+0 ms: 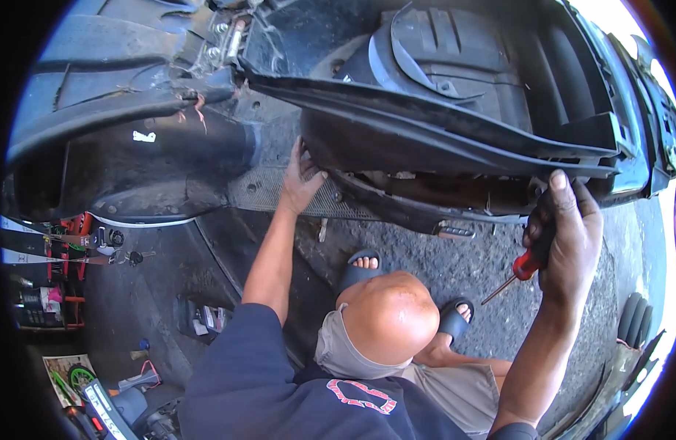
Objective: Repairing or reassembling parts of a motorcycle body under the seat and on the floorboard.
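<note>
A long black plastic panel (411, 139) lies tilted along the side of a scooter's body. At its left end, above the ribbed footboard (266, 192), my left hand (302, 183) grips the lower edge, thumb and fingers apart around it. My right hand (571, 231) is closed on a screwdriver (527, 264) with a red and black handle. The thin shaft points down and left, away from the panel. My right thumb presses against the panel's right end. Under the panel, a dark gap shows along the body; its inside is mostly hidden.
A folded footpeg (455, 232) sits on the scooter's lower edge. Left are a red rack (74, 293) with goods, keys (136, 257) and a dark box (198, 319) of small items. Removed parts lie lower left. My knee (396, 315) is close below.
</note>
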Demonstrator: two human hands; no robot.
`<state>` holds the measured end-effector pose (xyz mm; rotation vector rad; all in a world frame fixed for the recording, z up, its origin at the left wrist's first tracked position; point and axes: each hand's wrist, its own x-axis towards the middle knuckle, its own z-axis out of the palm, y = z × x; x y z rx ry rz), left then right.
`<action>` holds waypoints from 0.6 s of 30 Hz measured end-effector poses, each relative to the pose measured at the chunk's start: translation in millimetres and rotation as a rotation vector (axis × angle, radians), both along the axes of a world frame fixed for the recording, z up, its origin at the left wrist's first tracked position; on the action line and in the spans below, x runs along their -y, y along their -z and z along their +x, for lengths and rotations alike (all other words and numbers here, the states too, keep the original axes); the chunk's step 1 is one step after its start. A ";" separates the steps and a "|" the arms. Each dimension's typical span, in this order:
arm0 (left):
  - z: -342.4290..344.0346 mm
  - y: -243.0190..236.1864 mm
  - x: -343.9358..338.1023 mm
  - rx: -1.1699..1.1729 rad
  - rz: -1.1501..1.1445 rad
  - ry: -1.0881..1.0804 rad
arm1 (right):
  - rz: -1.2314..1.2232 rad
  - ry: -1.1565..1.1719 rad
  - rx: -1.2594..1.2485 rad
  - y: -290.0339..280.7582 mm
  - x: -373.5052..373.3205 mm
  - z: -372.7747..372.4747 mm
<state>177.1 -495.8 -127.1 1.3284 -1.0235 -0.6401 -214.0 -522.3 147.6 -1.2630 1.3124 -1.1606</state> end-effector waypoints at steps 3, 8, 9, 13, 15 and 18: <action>13.9 -17.6 1.4 0.208 0.088 0.019 | -0.019 0.011 0.045 4.8 1.6 -2.6; 20.7 -26.2 -2.2 0.431 0.145 -0.034 | 0.010 0.034 0.006 10.7 5.1 -3.8; 21.7 -28.8 -2.7 0.542 0.146 -0.075 | -0.033 0.030 -0.006 9.7 5.3 -5.0; 15.7 -40.3 0.1 0.551 0.174 -0.114 | -0.087 0.004 0.053 8.7 12.1 -10.3; 20.3 -52.6 4.4 0.720 0.208 -0.046 | -0.097 0.011 0.037 9.0 13.2 -13.4; 77.9 -71.7 18.7 0.409 0.304 0.212 | -0.095 -0.014 0.022 9.1 8.1 -17.3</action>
